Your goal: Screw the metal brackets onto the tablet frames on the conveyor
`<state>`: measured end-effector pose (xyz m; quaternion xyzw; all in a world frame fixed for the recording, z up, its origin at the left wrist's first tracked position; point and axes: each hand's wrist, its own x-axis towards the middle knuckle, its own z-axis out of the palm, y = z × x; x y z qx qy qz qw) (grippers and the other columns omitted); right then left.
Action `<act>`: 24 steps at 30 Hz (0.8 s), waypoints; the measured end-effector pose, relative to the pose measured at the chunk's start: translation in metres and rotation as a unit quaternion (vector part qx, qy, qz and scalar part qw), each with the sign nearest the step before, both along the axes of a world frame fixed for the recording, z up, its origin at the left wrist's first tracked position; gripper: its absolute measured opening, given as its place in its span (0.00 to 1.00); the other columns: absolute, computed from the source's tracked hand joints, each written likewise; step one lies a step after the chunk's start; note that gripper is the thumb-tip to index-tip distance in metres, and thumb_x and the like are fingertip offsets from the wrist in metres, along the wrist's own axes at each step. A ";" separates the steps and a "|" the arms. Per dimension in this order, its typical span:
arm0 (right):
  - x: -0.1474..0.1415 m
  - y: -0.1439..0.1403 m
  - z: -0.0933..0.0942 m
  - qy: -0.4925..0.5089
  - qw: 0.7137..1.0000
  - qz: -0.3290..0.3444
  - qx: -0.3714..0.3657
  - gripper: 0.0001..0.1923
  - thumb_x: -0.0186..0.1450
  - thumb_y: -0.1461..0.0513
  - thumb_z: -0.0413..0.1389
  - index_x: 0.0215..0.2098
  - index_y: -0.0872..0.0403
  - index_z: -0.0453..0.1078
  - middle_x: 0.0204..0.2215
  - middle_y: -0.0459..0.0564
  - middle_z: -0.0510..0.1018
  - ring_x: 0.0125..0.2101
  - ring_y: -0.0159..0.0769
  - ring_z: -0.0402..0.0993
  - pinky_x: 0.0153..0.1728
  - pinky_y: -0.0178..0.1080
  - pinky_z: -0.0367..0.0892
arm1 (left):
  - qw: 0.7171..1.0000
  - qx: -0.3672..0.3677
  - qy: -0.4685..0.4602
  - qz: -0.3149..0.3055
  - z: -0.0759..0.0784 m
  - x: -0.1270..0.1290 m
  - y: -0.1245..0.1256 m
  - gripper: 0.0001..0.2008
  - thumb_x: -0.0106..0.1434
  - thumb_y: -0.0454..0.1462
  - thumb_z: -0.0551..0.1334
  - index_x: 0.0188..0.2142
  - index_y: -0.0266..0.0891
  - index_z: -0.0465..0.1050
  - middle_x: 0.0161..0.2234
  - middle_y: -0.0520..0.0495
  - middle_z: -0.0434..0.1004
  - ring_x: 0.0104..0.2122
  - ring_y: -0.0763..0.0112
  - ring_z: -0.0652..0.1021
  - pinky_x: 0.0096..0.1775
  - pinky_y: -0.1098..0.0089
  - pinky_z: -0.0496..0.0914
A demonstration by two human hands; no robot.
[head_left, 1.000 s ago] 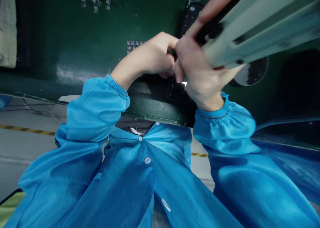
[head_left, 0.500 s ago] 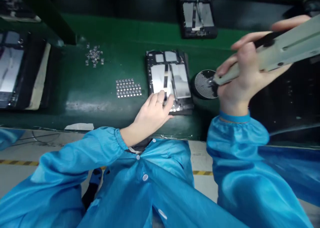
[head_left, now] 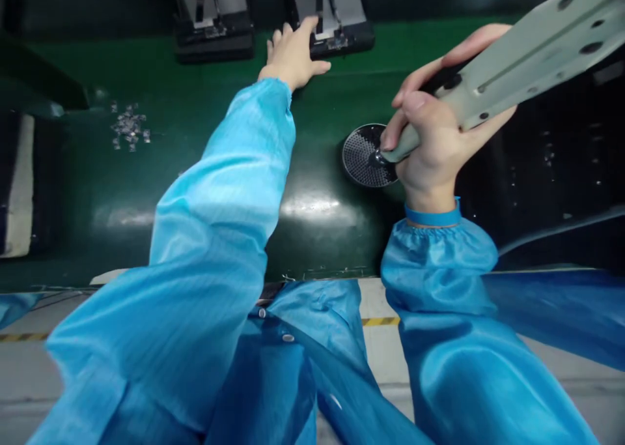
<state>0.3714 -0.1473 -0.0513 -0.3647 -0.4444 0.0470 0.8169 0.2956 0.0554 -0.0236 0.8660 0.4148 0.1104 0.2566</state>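
My left hand (head_left: 291, 53) is stretched to the back of the bench with its fingers spread. It is at the front left corner of an opened tablet (head_left: 346, 33), its index finger over the edge; whether it grips cannot be told. Left of the hand lies another opened tablet (head_left: 215, 44) with pale battery panels. My right hand (head_left: 432, 132) is wrapped round a pale green electric screwdriver (head_left: 532, 60), slanting down to the left. The driver's tip is at a round dish (head_left: 359, 155) with a perforated top.
A pile of small metallic parts (head_left: 130, 129) lies at left on the green bench (head_left: 322, 236). At far left is a dark stack with a pale strip (head_left: 20, 184). A green post (head_left: 43, 77) rises at the back left. My left sleeve (head_left: 219, 217) crosses the bench.
My left hand has gone from the tablet before me to the back of the bench. The middle spot no longer holds a tablet; two now lie at the back. The view has shifted.
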 end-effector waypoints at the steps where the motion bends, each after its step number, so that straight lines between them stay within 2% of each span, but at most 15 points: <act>1: 0.000 -0.001 0.001 0.005 1.000 -0.008 -0.006 0.27 0.64 0.47 0.73 0.49 0.48 0.66 0.34 0.46 0.69 0.23 0.22 0.60 0.14 0.29 0.44 | 0.999 -0.006 0.024 0.037 -0.007 0.015 0.001 0.40 0.74 0.38 0.77 0.77 0.37 0.62 0.81 0.37 0.64 0.75 0.65 0.66 0.81 0.45 0.49; 3: -0.001 -0.004 0.004 0.015 0.999 -0.025 -0.019 0.26 0.65 0.48 0.71 0.49 0.49 0.64 0.40 0.49 0.70 0.27 0.22 0.64 0.15 0.28 0.47 | 0.993 -0.007 0.078 0.092 -0.014 0.035 0.005 0.46 0.70 0.25 0.79 0.78 0.41 0.59 0.82 0.40 0.57 0.73 0.66 0.61 0.80 0.43 0.43; 5: -0.002 -0.005 0.007 0.017 0.999 -0.034 -0.024 0.24 0.66 0.50 0.68 0.51 0.49 0.63 0.44 0.49 0.71 0.27 0.20 0.61 0.15 0.29 0.49 | 0.991 -0.003 0.096 0.098 -0.008 0.033 0.011 0.46 0.70 0.19 0.77 0.78 0.42 0.58 0.80 0.41 0.57 0.68 0.67 0.62 0.79 0.49 0.46; 7: -0.003 -0.005 0.009 0.012 0.999 -0.038 -0.028 0.21 0.67 0.52 0.65 0.52 0.48 0.64 0.45 0.48 0.71 0.25 0.18 0.58 0.16 0.30 0.51 | 0.995 0.005 0.089 0.053 0.007 0.005 0.011 0.36 0.79 0.27 0.73 0.77 0.42 0.60 0.78 0.42 0.59 0.65 0.69 0.65 0.77 0.58 0.52; 9: -0.004 -0.004 0.011 0.011 0.999 -0.032 -0.021 0.19 0.69 0.52 0.66 0.51 0.49 0.65 0.44 0.47 0.71 0.25 0.18 0.57 0.16 0.31 0.54 | 0.997 0.013 0.076 -0.012 0.024 -0.047 -0.003 0.29 0.82 0.37 0.72 0.75 0.41 0.64 0.74 0.42 0.66 0.66 0.66 0.68 0.78 0.59 0.56; 11: -0.008 -0.003 0.013 0.022 1.000 -0.013 0.018 0.20 0.69 0.52 0.69 0.51 0.50 0.68 0.45 0.47 0.71 0.26 0.17 0.59 0.16 0.31 0.52 | 0.995 0.027 0.071 -0.062 0.034 -0.110 -0.039 0.27 0.80 0.39 0.74 0.72 0.39 0.69 0.68 0.39 0.73 0.65 0.57 0.73 0.78 0.49 0.61; 13: -0.012 -0.003 0.014 0.027 0.998 0.024 0.053 0.19 0.68 0.56 0.71 0.51 0.51 0.70 0.43 0.46 0.69 0.25 0.15 0.58 0.14 0.29 0.48 | 0.989 0.061 0.065 -0.122 0.035 -0.170 -0.094 0.27 0.79 0.35 0.72 0.73 0.35 0.70 0.68 0.34 0.72 0.69 0.47 0.76 0.77 0.44 0.67; 15: -0.017 -0.004 0.015 0.019 0.997 0.052 0.056 0.18 0.68 0.59 0.71 0.50 0.53 0.71 0.42 0.45 0.70 0.23 0.14 0.59 0.14 0.28 0.49 | 0.990 0.087 0.081 -0.083 0.029 -0.216 -0.154 0.27 0.77 0.33 0.71 0.72 0.33 0.70 0.71 0.27 0.69 0.72 0.39 0.75 0.74 0.43 0.73; 16: -0.020 -0.006 0.014 0.013 0.997 0.057 0.049 0.18 0.69 0.59 0.71 0.50 0.54 0.71 0.42 0.45 0.71 0.23 0.14 0.60 0.14 0.28 0.50 | 0.988 0.091 0.112 -0.061 0.027 -0.233 -0.180 0.27 0.79 0.36 0.70 0.73 0.34 0.70 0.74 0.24 0.65 0.71 0.34 0.77 0.68 0.42 0.79; 17: -0.022 -0.007 0.014 0.007 0.997 0.058 0.040 0.18 0.70 0.57 0.71 0.51 0.55 0.71 0.41 0.44 0.71 0.22 0.14 0.60 0.14 0.27 0.51 | 0.983 0.091 0.150 -0.050 0.024 -0.245 -0.201 0.27 0.80 0.39 0.70 0.74 0.38 0.70 0.76 0.24 0.64 0.66 0.31 0.81 0.61 0.41 0.83; 18: -0.024 -0.009 0.014 0.002 0.998 0.055 0.037 0.20 0.70 0.55 0.71 0.51 0.55 0.70 0.41 0.44 0.72 0.22 0.14 0.61 0.13 0.27 0.51 | 0.979 0.092 0.175 -0.053 0.024 -0.255 -0.214 0.29 0.80 0.43 0.70 0.75 0.40 0.69 0.77 0.24 0.65 0.65 0.28 0.82 0.58 0.39 0.84; 19: -0.025 -0.010 0.013 -0.003 0.998 0.054 0.030 0.22 0.70 0.52 0.72 0.51 0.55 0.70 0.41 0.44 0.72 0.23 0.14 0.62 0.13 0.27 0.52 | 0.975 0.093 0.190 -0.061 0.024 -0.262 -0.220 0.32 0.80 0.46 0.70 0.77 0.43 0.67 0.77 0.25 0.67 0.65 0.26 0.82 0.57 0.37 0.84; 21: -0.027 -0.013 0.012 -0.006 0.998 0.057 -0.002 0.24 0.69 0.49 0.73 0.51 0.54 0.70 0.44 0.45 0.73 0.25 0.16 0.66 0.13 0.29 0.55 | 0.972 0.108 0.197 -0.062 0.029 -0.275 -0.207 0.38 0.77 0.49 0.73 0.79 0.45 0.65 0.75 0.26 0.71 0.67 0.21 0.79 0.62 0.30 0.80; 23: -0.028 -0.015 0.012 -0.001 0.998 0.053 -0.031 0.26 0.68 0.47 0.73 0.50 0.53 0.68 0.47 0.46 0.75 0.25 0.18 0.67 0.13 0.32 0.56 | 0.969 0.136 0.203 -0.024 0.033 -0.288 -0.172 0.42 0.73 0.48 0.77 0.80 0.45 0.65 0.73 0.26 0.74 0.70 0.18 0.76 0.66 0.23 0.76; 24: -0.028 -0.016 0.011 0.001 0.998 0.050 -0.044 0.27 0.68 0.46 0.72 0.50 0.52 0.67 0.45 0.46 0.75 0.24 0.18 0.65 0.13 0.33 0.56 | 0.966 0.144 0.215 -0.003 0.034 -0.296 -0.151 0.43 0.71 0.46 0.79 0.79 0.44 0.66 0.72 0.25 0.75 0.70 0.17 0.76 0.66 0.21 0.75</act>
